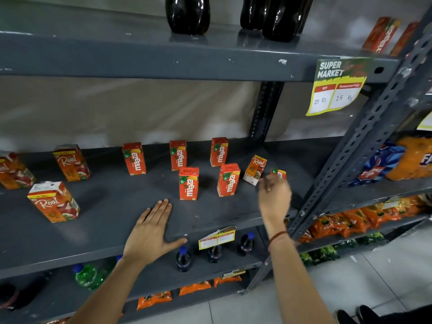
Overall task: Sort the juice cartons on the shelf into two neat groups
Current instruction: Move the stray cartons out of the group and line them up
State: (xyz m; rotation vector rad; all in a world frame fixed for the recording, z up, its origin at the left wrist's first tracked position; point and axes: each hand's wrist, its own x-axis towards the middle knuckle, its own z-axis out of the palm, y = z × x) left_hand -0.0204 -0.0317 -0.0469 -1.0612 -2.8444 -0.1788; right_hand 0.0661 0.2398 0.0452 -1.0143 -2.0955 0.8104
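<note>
Several orange Maaza cartons stand on the grey shelf (pixel 112 206), among them a back one (pixel 134 159) and two front ones (pixel 189 183) (pixel 228 180). Three larger Real cartons (pixel 54 202) (pixel 72 163) (pixel 14 170) stand at the left. A small Real carton (pixel 254 169) leans near the right end. My right hand (pixel 275 195) is curled just right of it, its fingertips by the carton's lower corner. It hides most of another Maaza carton (pixel 278 174); whether it grips either carton is unclear. My left hand (pixel 152 230) lies flat and open on the shelf's front.
A slotted steel upright (pixel 355 146) runs diagonally at the right of the shelf. Dark soda bottles (pixel 188 15) stand on the shelf above, and a price tag (pixel 336 87) hangs from its edge. Small bottles (pixel 183 258) and snack packets (pixel 364 218) fill the lower shelves.
</note>
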